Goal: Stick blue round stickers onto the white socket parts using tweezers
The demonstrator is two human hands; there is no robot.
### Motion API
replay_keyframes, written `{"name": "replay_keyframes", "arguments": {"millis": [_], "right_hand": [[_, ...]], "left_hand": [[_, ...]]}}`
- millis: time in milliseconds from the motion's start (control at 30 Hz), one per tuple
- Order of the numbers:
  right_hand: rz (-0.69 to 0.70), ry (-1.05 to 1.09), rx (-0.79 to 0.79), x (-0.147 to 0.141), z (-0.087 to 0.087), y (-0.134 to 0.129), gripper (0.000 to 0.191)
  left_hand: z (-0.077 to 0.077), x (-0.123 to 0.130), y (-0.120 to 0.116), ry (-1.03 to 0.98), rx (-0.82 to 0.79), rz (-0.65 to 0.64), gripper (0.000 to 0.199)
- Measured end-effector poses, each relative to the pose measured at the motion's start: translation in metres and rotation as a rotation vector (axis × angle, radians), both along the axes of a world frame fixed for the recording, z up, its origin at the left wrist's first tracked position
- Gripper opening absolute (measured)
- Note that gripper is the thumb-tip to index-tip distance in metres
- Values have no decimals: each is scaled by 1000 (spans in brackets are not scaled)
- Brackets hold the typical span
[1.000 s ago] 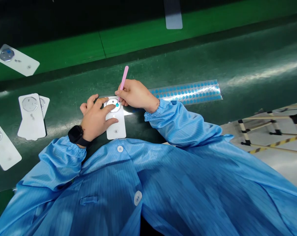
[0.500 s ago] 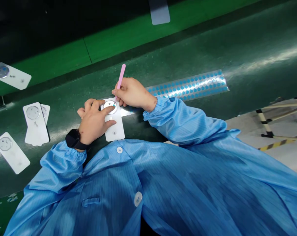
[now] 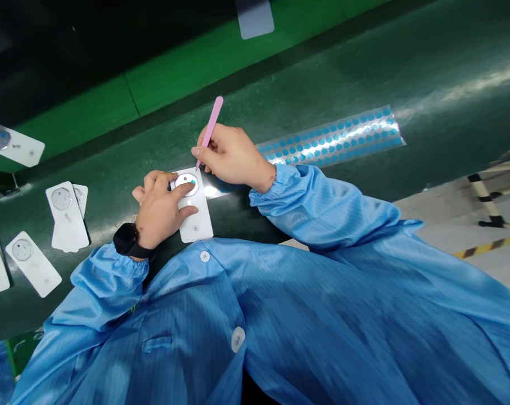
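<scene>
Right grip (image 3: 231, 157) closed tight on pink tweezers (image 3: 211, 132), tip pointing down, right by the top of a round disc (image 3: 186, 184). White card (image 3: 195, 222) at about 7 o'clock from the right grip, long side running close to 12 to 6, with the disc near its top end. Left grip (image 3: 159, 211) nearer to the card, open and flat on it, fingers spread, one finger lying by the disc's low edge. Small blue dot (image 3: 193, 181) on the disc, near the tweezer tip. Sheet of blue dots (image 3: 330, 140) on the dark green surface (image 3: 322, 73) at 3 o'clock from the card. More white cards (image 3: 67, 216) at 9 o'clock.
</scene>
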State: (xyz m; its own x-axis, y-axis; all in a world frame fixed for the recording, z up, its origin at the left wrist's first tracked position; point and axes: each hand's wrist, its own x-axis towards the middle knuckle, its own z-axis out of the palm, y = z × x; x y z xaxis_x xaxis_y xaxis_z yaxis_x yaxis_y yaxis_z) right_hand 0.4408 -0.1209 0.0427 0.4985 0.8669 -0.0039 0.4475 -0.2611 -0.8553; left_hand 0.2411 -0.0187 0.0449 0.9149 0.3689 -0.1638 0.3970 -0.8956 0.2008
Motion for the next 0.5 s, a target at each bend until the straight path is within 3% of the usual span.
{"name": "replay_keyframes", "arguments": {"millis": [200, 333, 500], "right_hand": [[218, -390, -4, -2, 4, -23, 23], [391, -561, -259, -26, -4, -36, 38], [432, -675, -502, -52, -7, -42, 50]], "left_hand": [[-8, 2, 0, -43, -54, 39, 47], [-17, 2, 2, -101, -114, 47, 61], [-20, 3, 1, -114, -137, 43, 60]]}}
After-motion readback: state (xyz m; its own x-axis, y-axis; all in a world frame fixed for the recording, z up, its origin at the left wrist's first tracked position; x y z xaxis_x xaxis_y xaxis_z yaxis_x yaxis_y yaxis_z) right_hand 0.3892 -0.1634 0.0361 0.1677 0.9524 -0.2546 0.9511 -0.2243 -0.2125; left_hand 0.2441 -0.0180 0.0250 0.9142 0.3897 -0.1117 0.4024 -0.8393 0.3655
